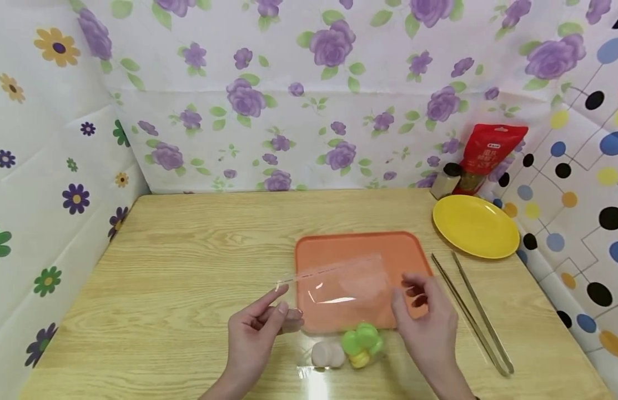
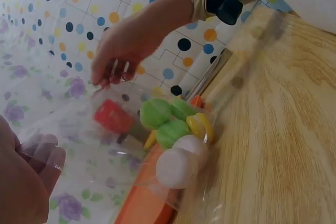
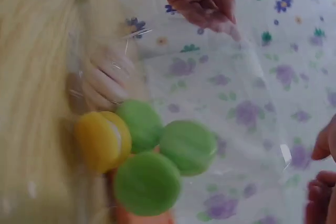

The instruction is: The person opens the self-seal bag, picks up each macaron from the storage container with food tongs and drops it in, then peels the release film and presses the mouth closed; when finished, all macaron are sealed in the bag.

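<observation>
A clear plastic bag (image 1: pixel 351 283) hangs over the orange tray (image 1: pixel 358 241), with green macarons (image 1: pixel 363 336), a yellow macaron (image 1: pixel 360 360) and pinkish-white round pieces (image 1: pixel 327 354) gathered at its bottom. My left hand (image 1: pixel 256 330) pinches the bag's upper left edge between thumb and fingers. Close to the bag's right side is my right hand (image 1: pixel 428 311), fingers bent and thumb apart, with no film visible between them. Through the film in the left wrist view, the green pieces (image 2: pixel 156 113) lie beside the white ones (image 2: pixel 174 168).
Metal tongs (image 1: pixel 471 311) lie right of the tray. A yellow plate (image 1: pixel 476 226) sits at the back right, before a dark-lidded jar (image 1: pixel 446 180) and a red pouch (image 1: pixel 493 150). Patterned cloth walls surround the wooden table (image 1: pixel 189 266).
</observation>
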### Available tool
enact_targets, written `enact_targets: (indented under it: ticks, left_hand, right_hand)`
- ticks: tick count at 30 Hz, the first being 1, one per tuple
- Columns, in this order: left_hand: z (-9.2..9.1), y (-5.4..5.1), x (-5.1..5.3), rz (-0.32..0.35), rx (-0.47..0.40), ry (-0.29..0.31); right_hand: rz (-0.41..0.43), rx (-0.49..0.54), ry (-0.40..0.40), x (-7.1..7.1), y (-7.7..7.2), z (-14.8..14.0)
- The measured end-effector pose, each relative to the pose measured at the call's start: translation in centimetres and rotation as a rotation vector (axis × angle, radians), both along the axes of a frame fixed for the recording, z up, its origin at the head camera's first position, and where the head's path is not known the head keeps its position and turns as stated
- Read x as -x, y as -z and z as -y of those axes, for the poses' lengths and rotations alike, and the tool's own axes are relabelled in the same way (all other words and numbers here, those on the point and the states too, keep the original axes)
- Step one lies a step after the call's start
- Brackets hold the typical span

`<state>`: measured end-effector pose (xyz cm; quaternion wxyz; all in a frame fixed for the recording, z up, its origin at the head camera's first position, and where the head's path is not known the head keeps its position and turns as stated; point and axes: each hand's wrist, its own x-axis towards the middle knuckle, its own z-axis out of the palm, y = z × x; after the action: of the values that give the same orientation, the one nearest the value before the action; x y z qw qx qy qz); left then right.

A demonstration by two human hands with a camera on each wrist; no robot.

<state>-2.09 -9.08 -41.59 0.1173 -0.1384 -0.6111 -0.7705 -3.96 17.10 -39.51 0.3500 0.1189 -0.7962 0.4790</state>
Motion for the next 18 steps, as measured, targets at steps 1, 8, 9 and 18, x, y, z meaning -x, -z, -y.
enact_targets:
  ticks: [1, 8, 9, 18]
  left_hand:
    - [0.0, 0.0, 0.0, -0.013, 0.006, -0.001]
    - [-0.1, -0.1, 0.4, -0.118, 0.049, -0.01]
    - [-0.2, -0.1, 0.4, -0.142, 0.057, -0.014]
    - [-0.5, 0.3, 0.4, -0.309, 0.129, -0.07]
  right_hand:
    - [-0.147, -0.058, 0.027, 0.1, -0.6, 0.6]
    - [-0.633, -0.339, -0.225, 0.6, -4.6, 7.3]
    - [-0.63, -0.376, -0.258, 0.7, -4.7, 8.1]
    - [-0.532, -0.491, -0.292, 2.0, -3.5, 9.8]
